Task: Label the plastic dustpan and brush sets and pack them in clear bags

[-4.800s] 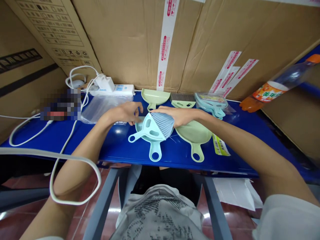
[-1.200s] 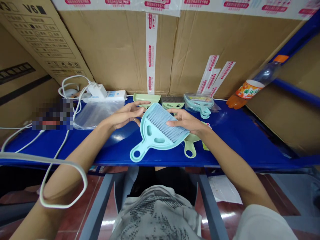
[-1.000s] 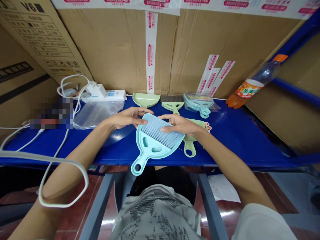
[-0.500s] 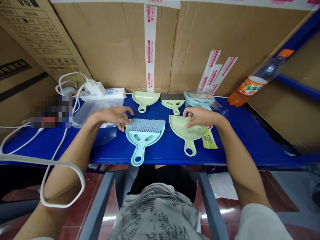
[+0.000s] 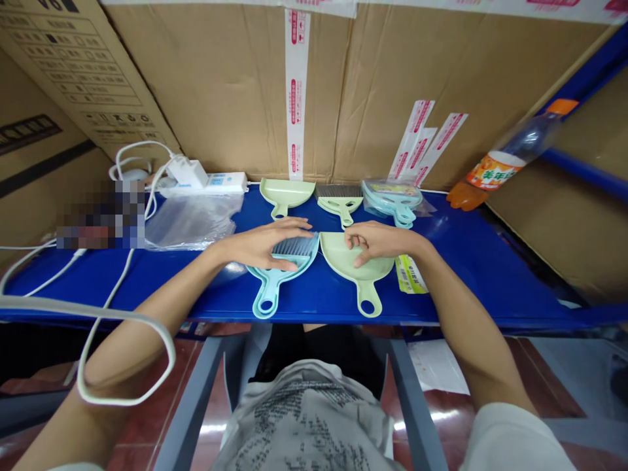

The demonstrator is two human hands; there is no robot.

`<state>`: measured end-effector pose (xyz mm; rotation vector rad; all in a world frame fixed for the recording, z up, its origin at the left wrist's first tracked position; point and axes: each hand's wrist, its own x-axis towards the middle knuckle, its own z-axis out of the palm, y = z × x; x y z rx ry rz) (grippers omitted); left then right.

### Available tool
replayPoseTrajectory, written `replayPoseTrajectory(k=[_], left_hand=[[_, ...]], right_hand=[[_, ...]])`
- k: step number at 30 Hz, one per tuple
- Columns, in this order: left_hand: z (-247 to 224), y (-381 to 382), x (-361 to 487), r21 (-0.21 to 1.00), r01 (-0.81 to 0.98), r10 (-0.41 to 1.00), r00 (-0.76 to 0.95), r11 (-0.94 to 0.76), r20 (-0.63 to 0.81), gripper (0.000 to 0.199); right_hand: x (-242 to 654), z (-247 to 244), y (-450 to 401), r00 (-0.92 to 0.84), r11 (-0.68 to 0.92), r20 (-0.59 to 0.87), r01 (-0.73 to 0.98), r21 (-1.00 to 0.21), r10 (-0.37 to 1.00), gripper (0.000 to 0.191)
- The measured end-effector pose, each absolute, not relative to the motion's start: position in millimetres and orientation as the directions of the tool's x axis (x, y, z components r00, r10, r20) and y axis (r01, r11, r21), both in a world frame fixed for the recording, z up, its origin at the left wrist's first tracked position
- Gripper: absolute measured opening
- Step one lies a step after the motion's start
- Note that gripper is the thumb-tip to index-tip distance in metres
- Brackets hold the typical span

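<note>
My left hand (image 5: 267,242) lies flat on a light blue mini dustpan (image 5: 269,288) with a grey-bristled brush nested in it, resting on the blue table (image 5: 490,275). My right hand (image 5: 375,239) rests with curled fingers on the upper edge of a pale green dustpan (image 5: 358,271) lying right beside the blue one. Both handles point toward me. A yellow-green printed label card (image 5: 409,275) lies just right of the green dustpan.
At the table's back stand another green dustpan (image 5: 285,191), a green brush (image 5: 339,197), a bagged blue set (image 5: 392,197), clear plastic bags (image 5: 191,219) and a power strip (image 5: 206,183) with white cables. An orange drink bottle (image 5: 505,163) leans at right. Cardboard boxes (image 5: 235,85) wall the back.
The blue dustpan with its brush went from held tilted in both hands to lying on the table. My right hand moved onto the green dustpan, which has slid left beside the blue one.
</note>
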<state>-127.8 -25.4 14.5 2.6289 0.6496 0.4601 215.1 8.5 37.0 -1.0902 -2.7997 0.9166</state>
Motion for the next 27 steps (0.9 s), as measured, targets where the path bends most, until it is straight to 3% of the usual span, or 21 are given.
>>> replayPoseTrajectory(k=[4, 7, 13, 20, 27], left_hand=[[5.6, -26.1, -124.0, 0.414, 0.363, 0.475, 0.856, -0.834, 0.205, 0.049], [6.4, -27.8, -122.4, 0.408, 0.337, 0.449, 0.866, -0.849, 0.218, 0.042], [12.7, -33.4, -117.5, 0.411, 0.308, 0.430, 0.868, -0.858, 0.249, 0.039], [3.4, -28.4, -118.8, 0.350, 0.392, 0.480, 0.851, -0.851, 0.214, 0.061], [7.8, -31.2, -116.6, 0.364, 0.365, 0.466, 0.849, -0.857, 0.248, 0.061]], right_hand=[[213.6, 44.6, 5.5, -0.688, 0.529, -0.020, 0.577, -0.622, 0.726, 0.032], [208.3, 40.5, 5.6, -0.595, 0.547, 0.125, 0.610, -0.573, 0.794, 0.019], [198.7, 27.7, 7.5, -0.592, 0.592, 0.174, 0.645, -0.483, 0.787, 0.012], [203.0, 25.8, 13.5, -0.435, 0.546, 0.332, 0.696, -0.467, 0.837, 0.007], [203.1, 22.7, 16.0, -0.417, 0.540, 0.353, 0.733, -0.415, 0.838, 0.006]])
